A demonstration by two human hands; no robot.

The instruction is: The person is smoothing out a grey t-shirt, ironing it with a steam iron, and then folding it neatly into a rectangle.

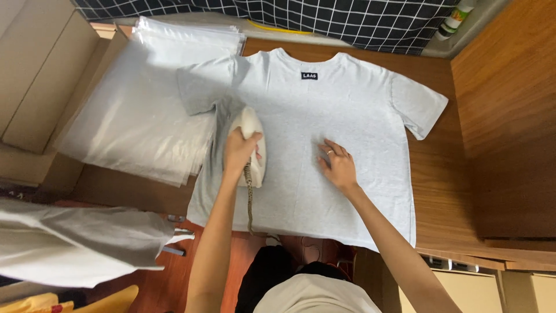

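Your left hand (240, 149) grips the iron (252, 145) on the shirt (324, 139) lying flat on the table (446, 174) — its left part. Your right hand (337, 165) presses mid-shirt, fingers spread. Judged early — the right part looks unironed.

The left hand (238, 152) covers the handle of the cream-white iron (252, 145), which hides part of the pale grey cotton T-shirt (324, 116). Left of that shirt, the folded grey cloth (75, 243) is cut off by the frame edge. Beyond its collar, the white-and-green bottle (456, 18) is cropped.
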